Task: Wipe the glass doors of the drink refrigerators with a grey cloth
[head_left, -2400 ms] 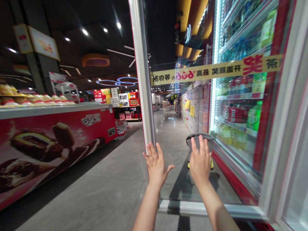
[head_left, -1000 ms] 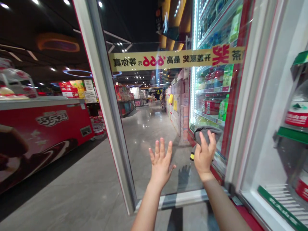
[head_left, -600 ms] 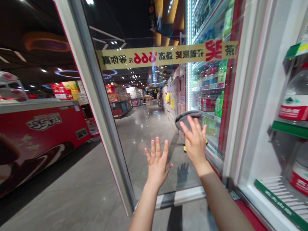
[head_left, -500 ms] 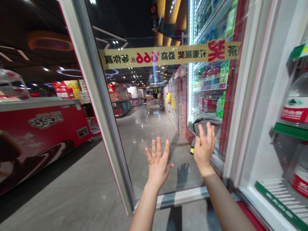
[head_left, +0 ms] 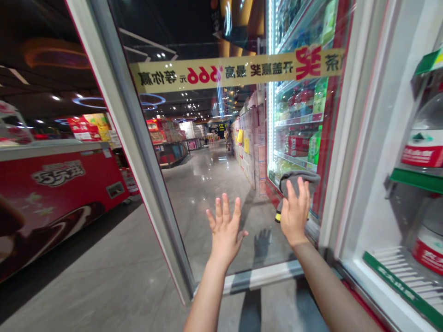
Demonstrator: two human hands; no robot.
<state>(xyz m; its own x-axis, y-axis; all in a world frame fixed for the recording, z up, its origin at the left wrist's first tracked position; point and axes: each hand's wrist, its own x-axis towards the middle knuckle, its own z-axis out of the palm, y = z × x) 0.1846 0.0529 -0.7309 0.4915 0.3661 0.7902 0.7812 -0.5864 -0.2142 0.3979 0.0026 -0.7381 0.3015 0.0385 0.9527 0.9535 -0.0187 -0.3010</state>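
Note:
A glass door [head_left: 207, 180] with a grey metal frame stands swung open in front of me. Against the lower right of its pane, my right hand [head_left: 295, 212] presses a grey cloth [head_left: 304, 177] under the fingers and palm; a yellow-and-black edge of it hangs below. My left hand [head_left: 224, 226] is raised at the lower middle of the pane, palm toward the glass and fingers spread, holding nothing. Whether it touches the glass I cannot tell. Above both hands, a yellow strip [head_left: 242, 74] with lettering seen in reverse runs across the pane.
Right of the door is the cooler's inside, with a green-edged shelf [head_left: 415, 182] and large bottles [head_left: 424, 143]. The pane also shows lit drink shelves [head_left: 301, 122]. On the left stands a red freezer chest [head_left: 62, 193]. Stacked cartons [head_left: 247, 143] line an aisle beyond the glass.
The view has shifted slightly, so the door and freezer sit a little further left. My right hand and the cloth stay at nearly the same part of the glass. My left hand remains spread.

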